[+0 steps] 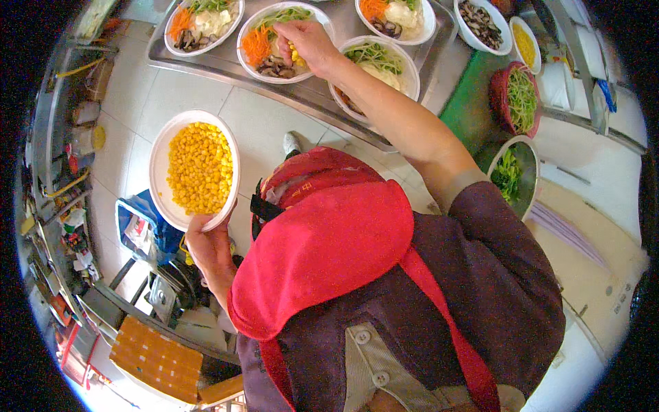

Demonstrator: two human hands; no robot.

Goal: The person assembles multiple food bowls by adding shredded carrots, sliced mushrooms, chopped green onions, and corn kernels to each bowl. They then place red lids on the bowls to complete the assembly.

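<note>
a steel tray (226, 65) lies along the far desk, carrying white bowls of carrot shreds, dark mushrooms, green sprouts and pale slices. the right hand (307, 41) reaches over the middle bowl (252, 20), fingertips pinched together on a few yellow corn kernels just above the food. a second filled bowl (395, 82) sits right under the right forearm, and two more stand at the tray's far corners.

the left hand (206, 244) is clamped on the lower rim of the corn bowl (159, 165), a smooth white oval dish held up over the pale tiled floor, heaped with glossy kernels, well apart from the tray.

to the right of the tray, on a green mat (470, 103): a white bowl of mushrooms, a small oval dish of corn, a red basket (500, 96) of green shreds, and a metal bowl (532, 178) of leafy greens.

a red apron (329, 247) over a dark maroon shirt fills the lower middle and hides the floor beneath. at left a blue bag (147, 220) sits on the floor beside cluttered metal shelves, with an orange slatted crate (154, 357) lower down.
</note>
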